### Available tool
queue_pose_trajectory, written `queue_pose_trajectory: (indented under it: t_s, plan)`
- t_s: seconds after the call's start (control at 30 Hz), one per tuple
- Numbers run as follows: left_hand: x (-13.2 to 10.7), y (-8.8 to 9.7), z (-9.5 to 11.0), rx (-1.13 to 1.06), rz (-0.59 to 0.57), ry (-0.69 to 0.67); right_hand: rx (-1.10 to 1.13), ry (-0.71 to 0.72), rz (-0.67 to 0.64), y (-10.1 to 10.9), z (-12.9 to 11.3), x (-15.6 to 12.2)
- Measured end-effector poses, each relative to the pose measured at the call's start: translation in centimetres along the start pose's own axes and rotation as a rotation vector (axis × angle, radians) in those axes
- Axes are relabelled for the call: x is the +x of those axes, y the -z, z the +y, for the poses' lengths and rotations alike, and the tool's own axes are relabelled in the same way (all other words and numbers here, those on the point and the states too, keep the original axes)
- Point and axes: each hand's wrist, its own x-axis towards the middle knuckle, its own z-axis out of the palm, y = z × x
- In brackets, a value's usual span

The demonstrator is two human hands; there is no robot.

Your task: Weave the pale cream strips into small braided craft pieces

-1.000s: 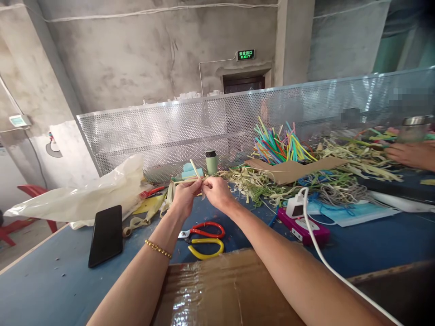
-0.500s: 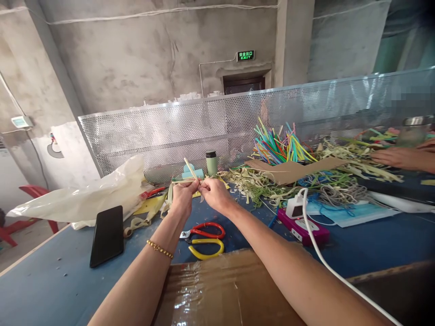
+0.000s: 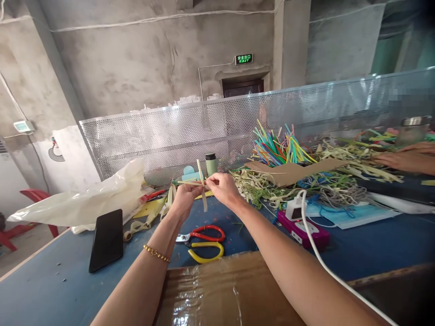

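My left hand (image 3: 184, 199) and my right hand (image 3: 222, 188) meet above the blue table (image 3: 54, 290), both pinched on thin pale yellow strips (image 3: 202, 186). One strip stands nearly upright and hangs below my fingers; another crosses it sideways. A gold bracelet (image 3: 155, 253) circles my left wrist. Below my hands lie red and yellow scissors (image 3: 203, 242).
A black phone (image 3: 106, 238) and a cream plastic bag (image 3: 88, 199) lie at left. A heap of pale and coloured strips (image 3: 299, 167), brown card, a purple device with white cable (image 3: 304, 228) sit at right. Another person's hand (image 3: 404, 160) works far right. A cardboard box (image 3: 217, 294) is nearest me.
The upright strip has shifted right and now hangs lower below my fingers. My hands have risen slightly and stayed pinched together. The other person's hand has moved a little.
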Motion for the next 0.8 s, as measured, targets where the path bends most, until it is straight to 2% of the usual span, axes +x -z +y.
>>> queue_pose_trajectory:
  t_s: [0.17, 0.3, 0.53, 0.63, 0.8]
  plan:
    - [-0.2, -0.2, 0.7, 0.087, -0.005, -0.037, 0.453, -0.221, -0.173, -0.4, 0.0, -0.1]
    - [-0.3, 0.2, 1.0, 0.043, -0.010, 0.006, 0.702, -0.245, -0.293, -0.1, -0.4, -0.4]
    - [-0.8, -0.3, 2.1, 0.056, 0.000, 0.085, 0.728, -0.196, -0.247, 0.2, -0.6, -0.4]
    - [-0.7, -0.8, 1.8, 0.001, 0.078, 0.025, 0.743, -0.168, -0.255, 0.2, -0.8, -0.6]
    - [-0.7, -1.5, 1.5, -0.019, 0.091, -0.039, 0.774, -0.254, -0.250, 0.2, -1.2, -0.8]
